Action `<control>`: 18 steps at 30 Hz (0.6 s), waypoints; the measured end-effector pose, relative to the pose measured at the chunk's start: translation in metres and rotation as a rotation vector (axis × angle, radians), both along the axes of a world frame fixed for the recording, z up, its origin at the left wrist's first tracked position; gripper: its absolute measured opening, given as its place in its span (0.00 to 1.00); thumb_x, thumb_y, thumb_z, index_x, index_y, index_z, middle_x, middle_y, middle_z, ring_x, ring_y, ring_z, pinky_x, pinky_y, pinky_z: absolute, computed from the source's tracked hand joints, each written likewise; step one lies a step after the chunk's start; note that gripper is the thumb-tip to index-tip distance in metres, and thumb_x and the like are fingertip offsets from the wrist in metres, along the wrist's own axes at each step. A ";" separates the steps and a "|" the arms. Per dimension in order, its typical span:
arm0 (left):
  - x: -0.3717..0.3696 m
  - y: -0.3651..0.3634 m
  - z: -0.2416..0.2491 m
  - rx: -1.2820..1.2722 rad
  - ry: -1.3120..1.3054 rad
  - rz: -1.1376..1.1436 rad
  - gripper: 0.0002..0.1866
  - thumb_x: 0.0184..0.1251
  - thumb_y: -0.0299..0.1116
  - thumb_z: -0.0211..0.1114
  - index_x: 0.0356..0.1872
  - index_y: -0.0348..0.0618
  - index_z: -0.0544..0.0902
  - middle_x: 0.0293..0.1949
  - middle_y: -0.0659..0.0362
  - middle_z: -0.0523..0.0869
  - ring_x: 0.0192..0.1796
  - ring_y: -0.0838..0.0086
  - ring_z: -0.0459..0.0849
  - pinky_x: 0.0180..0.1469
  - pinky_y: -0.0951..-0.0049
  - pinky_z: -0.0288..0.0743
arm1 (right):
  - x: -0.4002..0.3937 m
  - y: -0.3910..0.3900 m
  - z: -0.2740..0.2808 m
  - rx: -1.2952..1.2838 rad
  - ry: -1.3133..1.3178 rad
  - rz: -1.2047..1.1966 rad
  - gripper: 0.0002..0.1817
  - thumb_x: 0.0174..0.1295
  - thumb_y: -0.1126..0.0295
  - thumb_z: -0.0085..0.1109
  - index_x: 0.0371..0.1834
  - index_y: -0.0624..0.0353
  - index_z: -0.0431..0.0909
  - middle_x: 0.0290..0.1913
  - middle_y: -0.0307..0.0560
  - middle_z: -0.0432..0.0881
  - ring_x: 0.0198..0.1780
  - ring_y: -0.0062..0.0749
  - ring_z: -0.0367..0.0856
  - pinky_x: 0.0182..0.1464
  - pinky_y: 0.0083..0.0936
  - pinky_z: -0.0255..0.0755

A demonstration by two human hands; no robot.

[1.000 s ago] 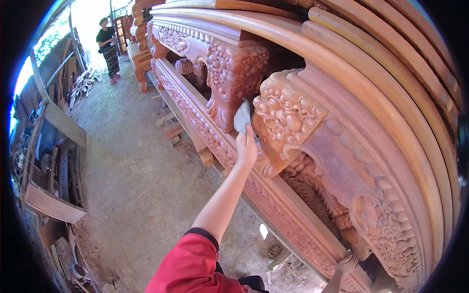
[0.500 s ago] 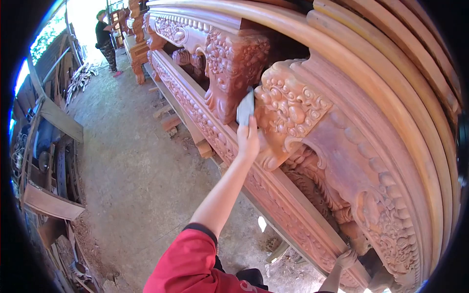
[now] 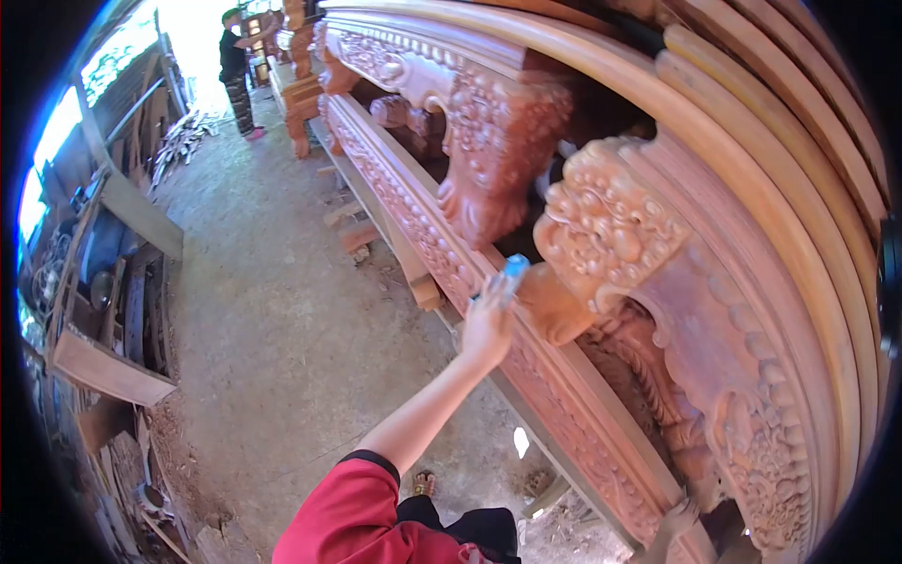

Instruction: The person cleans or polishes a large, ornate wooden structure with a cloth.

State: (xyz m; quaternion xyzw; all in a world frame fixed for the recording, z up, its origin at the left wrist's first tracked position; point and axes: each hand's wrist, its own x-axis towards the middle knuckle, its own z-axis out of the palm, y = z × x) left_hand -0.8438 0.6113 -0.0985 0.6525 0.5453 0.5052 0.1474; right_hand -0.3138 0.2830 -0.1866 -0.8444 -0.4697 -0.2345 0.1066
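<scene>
My left hand [image 3: 490,324] is closed around a small flat piece with a bright blue end [image 3: 516,266], too blurred to name its kind. It is over the top edge of the long carved wooden rail [image 3: 573,414], beside the foot of an orange-brown carved leg [image 3: 611,211]. A redder carved leg [image 3: 498,141] stands just beyond the hand. At the lower right, my right hand [image 3: 680,523] rests on the same rail, its fingers curled over the top edge.
Curved wooden mouldings [image 3: 752,141] arch over the legs. Scrap wood and boards [image 3: 113,367] line the left side. A person [image 3: 237,75] in dark clothes stands at the far end, near a pile of wood strips [image 3: 183,141]. Wood blocks [image 3: 357,235] lie under the rail.
My left hand has come down from the gap between the two carved legs to the rail, still holding the piece. The whole view has shifted slightly; my right hand stays on the rail.
</scene>
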 end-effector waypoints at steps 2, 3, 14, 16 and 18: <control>0.008 0.000 0.002 -0.114 0.168 0.052 0.23 0.65 0.34 0.49 0.61 0.42 0.65 0.63 0.51 0.65 0.66 0.57 0.61 0.62 0.53 0.57 | 0.007 0.004 0.001 0.002 0.040 0.112 0.24 0.65 0.58 0.35 0.43 0.67 0.75 0.45 0.60 0.77 0.47 0.53 0.73 0.53 0.45 0.63; 0.013 0.000 0.006 -0.102 0.234 0.015 0.23 0.66 0.34 0.48 0.63 0.44 0.64 0.64 0.51 0.65 0.67 0.58 0.59 0.64 0.54 0.55 | 0.010 0.004 -0.002 -0.042 0.063 0.139 0.22 0.65 0.59 0.37 0.42 0.67 0.75 0.43 0.61 0.77 0.46 0.54 0.73 0.50 0.45 0.64; 0.012 0.045 -0.002 0.108 0.247 -0.077 0.24 0.65 0.33 0.47 0.63 0.43 0.65 0.65 0.54 0.64 0.68 0.59 0.58 0.65 0.57 0.54 | -0.120 0.131 0.048 -0.252 0.425 0.506 0.16 0.64 0.61 0.42 0.33 0.65 0.73 0.33 0.62 0.76 0.35 0.59 0.74 0.35 0.45 0.66; 0.006 0.047 -0.005 0.175 0.309 -0.134 0.26 0.60 0.31 0.51 0.63 0.45 0.65 0.64 0.56 0.65 0.67 0.58 0.61 0.64 0.58 0.56 | -0.119 0.133 0.047 -0.241 0.410 0.526 0.16 0.64 0.62 0.43 0.28 0.66 0.70 0.29 0.62 0.75 0.31 0.59 0.74 0.30 0.45 0.64; 0.009 0.038 -0.005 0.162 0.326 -0.121 0.27 0.59 0.30 0.51 0.63 0.46 0.65 0.64 0.56 0.65 0.67 0.58 0.61 0.64 0.58 0.56 | -0.129 0.133 0.058 -0.323 0.425 0.445 0.20 0.65 0.57 0.41 0.36 0.65 0.74 0.32 0.60 0.78 0.33 0.54 0.77 0.33 0.40 0.69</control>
